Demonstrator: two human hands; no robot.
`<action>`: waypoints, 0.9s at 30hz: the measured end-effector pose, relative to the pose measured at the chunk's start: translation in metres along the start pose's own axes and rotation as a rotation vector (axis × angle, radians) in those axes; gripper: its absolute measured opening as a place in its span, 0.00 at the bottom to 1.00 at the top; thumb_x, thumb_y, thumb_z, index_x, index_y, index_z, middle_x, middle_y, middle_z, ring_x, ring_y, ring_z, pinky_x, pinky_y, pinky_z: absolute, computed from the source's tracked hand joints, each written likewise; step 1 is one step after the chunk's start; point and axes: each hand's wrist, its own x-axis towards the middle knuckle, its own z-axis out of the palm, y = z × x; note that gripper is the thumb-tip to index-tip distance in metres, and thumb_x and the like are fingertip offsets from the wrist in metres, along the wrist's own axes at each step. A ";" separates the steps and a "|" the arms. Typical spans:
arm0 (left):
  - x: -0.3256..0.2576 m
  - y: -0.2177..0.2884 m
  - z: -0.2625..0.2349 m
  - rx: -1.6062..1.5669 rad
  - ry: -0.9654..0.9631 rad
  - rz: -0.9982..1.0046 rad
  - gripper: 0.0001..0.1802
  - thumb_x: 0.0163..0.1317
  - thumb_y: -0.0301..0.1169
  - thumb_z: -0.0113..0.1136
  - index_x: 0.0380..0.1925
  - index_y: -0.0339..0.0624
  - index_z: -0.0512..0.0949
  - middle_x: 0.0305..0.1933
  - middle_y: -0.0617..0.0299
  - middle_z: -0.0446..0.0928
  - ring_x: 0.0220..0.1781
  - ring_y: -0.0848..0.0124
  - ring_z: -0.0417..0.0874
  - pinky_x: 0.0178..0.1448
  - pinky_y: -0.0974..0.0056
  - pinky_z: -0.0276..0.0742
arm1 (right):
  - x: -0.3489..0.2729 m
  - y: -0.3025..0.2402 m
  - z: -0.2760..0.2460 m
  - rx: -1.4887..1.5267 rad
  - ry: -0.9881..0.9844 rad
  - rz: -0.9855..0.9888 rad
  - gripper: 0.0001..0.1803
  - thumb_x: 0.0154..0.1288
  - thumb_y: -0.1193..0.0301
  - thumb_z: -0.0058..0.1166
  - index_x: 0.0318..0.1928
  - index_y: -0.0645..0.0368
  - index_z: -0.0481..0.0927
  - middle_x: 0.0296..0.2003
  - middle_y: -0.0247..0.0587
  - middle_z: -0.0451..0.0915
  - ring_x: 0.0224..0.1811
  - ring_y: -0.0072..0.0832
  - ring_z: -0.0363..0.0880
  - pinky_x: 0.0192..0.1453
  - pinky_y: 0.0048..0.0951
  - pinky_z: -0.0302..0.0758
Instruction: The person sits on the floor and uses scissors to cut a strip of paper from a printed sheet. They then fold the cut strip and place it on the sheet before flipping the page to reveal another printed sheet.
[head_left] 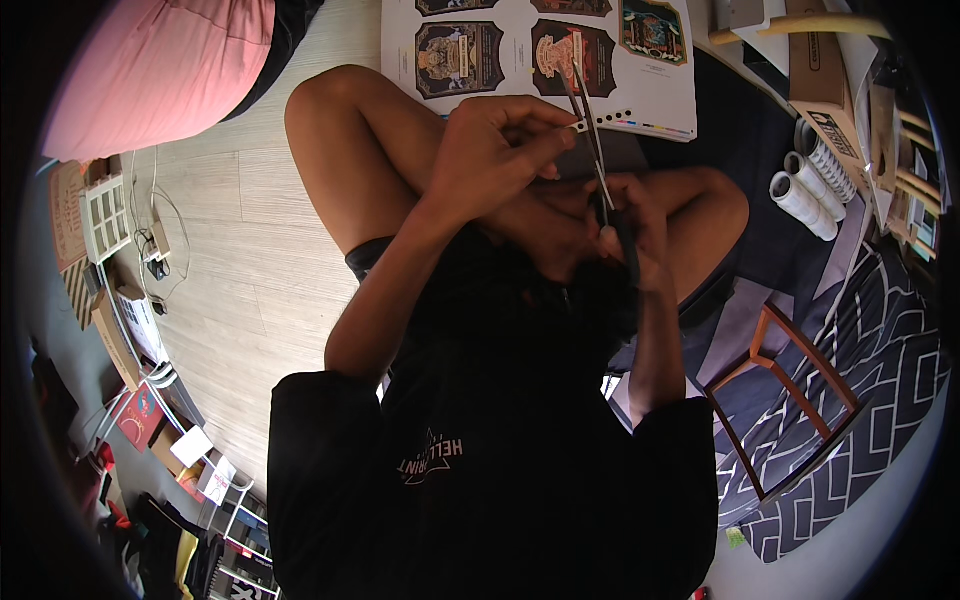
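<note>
My left hand (510,145) pinches a narrow white paper strip with black dots (612,117) between thumb and fingertips, above my crossed legs. In my right hand (637,225) is a pair of scissors (598,150) with dark handles, its long metal blades pointing away from me and slightly parted. The blades cross the strip just right of my left fingertips; whether they touch it I cannot tell. Beyond my hands lies a stack of white printed sheets (510,60) bearing ornate dark label designs. Part of the handles is hidden by my right fingers.
Several white rolls (805,195) stand at the right near a cardboard box (825,110). Closer on that side are a wooden frame (800,390) and patterned bedding (850,440). A pink cushion-like thing (160,70) is far left. Cables (160,230) lie on the pale floor (240,300).
</note>
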 end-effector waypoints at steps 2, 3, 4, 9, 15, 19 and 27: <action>-0.001 0.000 0.001 -0.006 0.016 -0.005 0.10 0.63 0.22 0.63 0.43 0.30 0.82 0.36 0.55 0.85 0.33 0.77 0.85 0.34 0.74 0.81 | 0.000 0.000 -0.001 -0.013 0.003 0.006 0.26 0.58 0.69 0.64 0.55 0.64 0.70 0.32 0.29 0.74 0.33 0.13 0.71 0.37 0.17 0.66; -0.001 0.000 0.002 -0.009 0.024 -0.008 0.10 0.62 0.22 0.63 0.43 0.30 0.82 0.35 0.55 0.85 0.33 0.77 0.84 0.34 0.75 0.80 | 0.000 -0.001 -0.001 -0.010 0.006 0.014 0.26 0.58 0.69 0.64 0.55 0.64 0.71 0.32 0.29 0.74 0.33 0.13 0.71 0.37 0.17 0.66; 0.000 -0.001 0.003 -0.029 0.036 0.008 0.10 0.61 0.23 0.63 0.42 0.31 0.83 0.34 0.56 0.85 0.30 0.77 0.84 0.33 0.74 0.79 | 0.000 -0.003 0.000 -0.008 0.008 0.022 0.26 0.58 0.69 0.64 0.55 0.64 0.71 0.32 0.29 0.74 0.33 0.13 0.71 0.37 0.17 0.66; 0.001 -0.003 0.002 -0.007 0.008 0.028 0.10 0.62 0.22 0.63 0.43 0.31 0.82 0.35 0.55 0.85 0.30 0.78 0.84 0.31 0.75 0.79 | 0.000 -0.002 -0.001 -0.020 0.014 0.015 0.25 0.59 0.70 0.64 0.55 0.63 0.71 0.31 0.29 0.75 0.32 0.12 0.71 0.36 0.16 0.66; 0.001 -0.002 0.003 -0.052 0.048 0.021 0.10 0.59 0.25 0.65 0.40 0.33 0.85 0.30 0.60 0.85 0.25 0.77 0.83 0.30 0.74 0.77 | 0.000 -0.002 -0.002 -0.015 0.014 0.019 0.24 0.60 0.72 0.64 0.55 0.63 0.72 0.31 0.29 0.75 0.31 0.12 0.72 0.35 0.16 0.67; 0.001 -0.001 0.002 -0.014 0.006 0.008 0.10 0.62 0.23 0.63 0.44 0.31 0.82 0.35 0.56 0.85 0.30 0.79 0.84 0.32 0.76 0.80 | 0.000 0.000 -0.003 -0.011 0.016 0.016 0.25 0.60 0.73 0.65 0.55 0.63 0.72 0.31 0.29 0.76 0.32 0.12 0.72 0.36 0.17 0.68; 0.000 0.002 0.001 -0.006 -0.001 -0.034 0.11 0.63 0.23 0.63 0.45 0.32 0.82 0.36 0.56 0.85 0.31 0.78 0.84 0.34 0.75 0.80 | 0.000 -0.001 -0.003 -0.021 0.013 0.020 0.25 0.60 0.72 0.65 0.56 0.63 0.72 0.31 0.29 0.76 0.32 0.12 0.73 0.36 0.16 0.68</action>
